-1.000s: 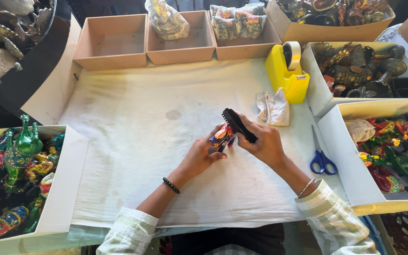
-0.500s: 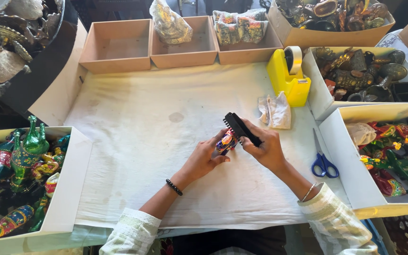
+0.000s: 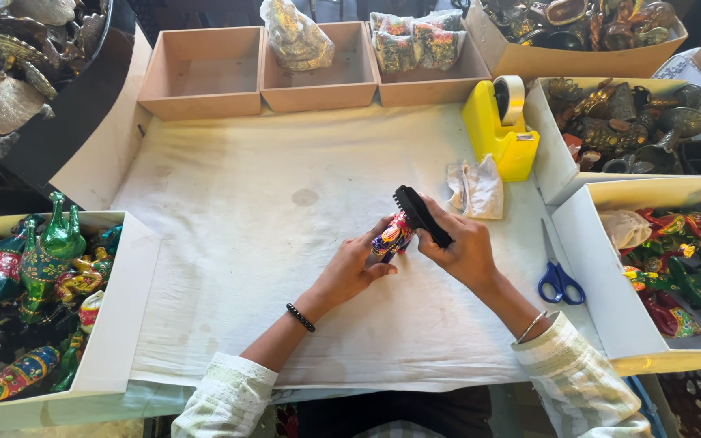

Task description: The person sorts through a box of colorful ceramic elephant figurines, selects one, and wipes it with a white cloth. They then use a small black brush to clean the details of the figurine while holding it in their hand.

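We see the left hand (image 3: 349, 272) closed around a small painted figurine in red, blue and yellow (image 3: 391, 235), holding it just above the white cloth-covered table (image 3: 245, 243). The right hand (image 3: 466, 253) grips a black bristle brush (image 3: 420, 215), whose head rests against the figurine's top. The figurine sits between the two hands, near the table's middle. Blue-handled scissors (image 3: 560, 276) lie to the right of the right hand, a crumpled white cloth (image 3: 475, 186) just beyond it, beside a yellow tape dispenser (image 3: 501, 130).

left hand (image 3: 350, 272) gripping painted figurine (image 3: 391, 236), right hand (image 3: 466, 251) pressing black brush (image 3: 420, 215) against it, white cloth (image 3: 269, 211) beneath
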